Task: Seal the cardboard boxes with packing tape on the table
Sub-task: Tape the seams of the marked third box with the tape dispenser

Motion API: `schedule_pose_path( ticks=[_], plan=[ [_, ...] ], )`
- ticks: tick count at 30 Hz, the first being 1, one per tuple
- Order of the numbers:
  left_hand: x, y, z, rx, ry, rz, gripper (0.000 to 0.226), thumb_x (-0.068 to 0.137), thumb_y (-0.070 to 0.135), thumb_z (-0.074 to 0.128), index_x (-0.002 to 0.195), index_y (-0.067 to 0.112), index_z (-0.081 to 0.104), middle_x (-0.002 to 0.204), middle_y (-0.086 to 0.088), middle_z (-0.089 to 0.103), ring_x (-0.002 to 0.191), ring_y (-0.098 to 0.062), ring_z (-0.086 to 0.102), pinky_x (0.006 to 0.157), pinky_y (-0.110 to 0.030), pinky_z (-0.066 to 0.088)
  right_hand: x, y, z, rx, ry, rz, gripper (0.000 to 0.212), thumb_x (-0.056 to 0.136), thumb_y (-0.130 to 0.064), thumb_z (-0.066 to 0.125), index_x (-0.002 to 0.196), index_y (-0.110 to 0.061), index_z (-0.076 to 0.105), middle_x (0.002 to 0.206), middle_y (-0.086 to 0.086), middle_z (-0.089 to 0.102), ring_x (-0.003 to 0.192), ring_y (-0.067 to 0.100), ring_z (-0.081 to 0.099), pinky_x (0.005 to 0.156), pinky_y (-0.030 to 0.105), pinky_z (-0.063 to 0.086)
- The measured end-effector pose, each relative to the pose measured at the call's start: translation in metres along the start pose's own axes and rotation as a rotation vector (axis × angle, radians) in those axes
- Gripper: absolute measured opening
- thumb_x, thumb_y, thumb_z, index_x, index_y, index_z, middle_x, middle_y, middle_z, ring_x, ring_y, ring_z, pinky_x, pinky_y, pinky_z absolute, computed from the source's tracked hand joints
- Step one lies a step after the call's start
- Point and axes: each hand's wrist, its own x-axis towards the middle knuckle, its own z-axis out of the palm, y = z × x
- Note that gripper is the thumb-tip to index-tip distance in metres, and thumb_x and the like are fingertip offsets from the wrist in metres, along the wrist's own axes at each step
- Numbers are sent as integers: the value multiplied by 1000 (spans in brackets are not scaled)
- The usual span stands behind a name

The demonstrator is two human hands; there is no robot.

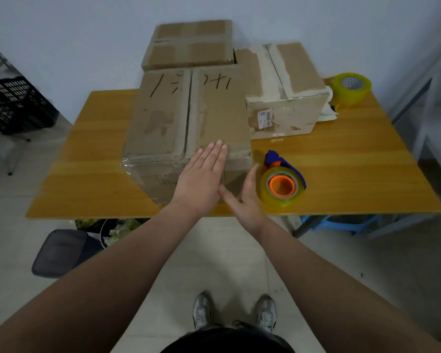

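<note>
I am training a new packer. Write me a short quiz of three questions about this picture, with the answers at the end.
1. True or false: the left hand rests with straight fingers on the near box.
2. Choose one: the tape dispenser lies A) on the floor, B) on the table, C) on top of a box.
3. Fill in: the loose tape roll stands at the table's far ___ corner.
Key: 1 true; 2 B; 3 right.
</note>
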Motion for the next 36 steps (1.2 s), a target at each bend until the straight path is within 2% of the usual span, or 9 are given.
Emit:
schedule_pose_path(
  ticks=[3,8,11,17,23,28,31,34,36],
  plan=[
    [1,-1,-1,11,-2,9,82,93,33,46,148,11,-10,158,-4,-6,145,-14,-7,114,-29,-10,-4,16,2,-142,-16,26,93,93,-51,46,146,-19,-24,156,-6,-21,141,5,-17,118,42,-5],
    [1,-4,-2,1,8,24,75,94,23,40,149,12,-10,158,-3,-8,145,-13,-7,116,-28,-8,3,21,-46,-62,18,-1,62,93,-2,49,147,-23,29,146,-10,38,137,11,34,105,21,30],
    [2,-4,-3,-14,8,21,73,96,24,40,149,13,-9,158,-2,-8,144,-13,-7,115,-28,-9,20,7,-72,-212,131,-97,58,93,-2,53,144,-25,37,126,-10,55,118,6,53,90,11,40],
    [2,-5,-4,-27,-8,29,75,95,26,40,149,12,-10,158,-4,-9,145,-14,-7,116,-29,-8,51,-22,-78,-657,-43,-374,73,89,-19,64,146,-43,24,103,-5,41,84,6,45,70,10,35],
    [2,-2,-3,-41,13,21,73,95,27,39,149,13,-7,158,-3,-6,145,-14,-5,112,-27,-13,58,-25,-76,-680,-162,-296,89,84,-23,70,145,-52,12,106,-4,41,92,11,46,82,24,40],
    [3,-4,-3,-41,7,21,72,95,27,38,149,14,-8,158,-2,-7,145,-13,-6,112,-26,-14,64,-36,-86,-625,-169,-387,65,89,-27,63,141,-45,28,104,1,63,92,14,56,83,26,46],
    [3,-3,-3,-48,12,19,72,95,27,39,150,14,-7,158,-3,-6,145,-13,-5,112,-26,-14,58,-42,-88,-604,-174,-370,53,93,-27,57,138,-42,34,93,1,60,83,14,56,76,28,47],
    [2,-4,-4,-50,9,20,73,95,27,40,150,14,-7,158,-2,-6,145,-13,-6,112,-26,-13,49,-39,-76,-909,12,-441,51,95,-30,53,143,-34,37,125,14,50,113,28,48,91,38,45],
    [2,-5,-4,-37,1,26,72,96,28,39,149,14,-8,158,-2,-8,144,-13,-7,112,-26,-13,49,-41,-71,-1059,12,-493,53,97,-26,49,147,-25,32,153,12,26,139,29,25,107,42,33]
  ],
)
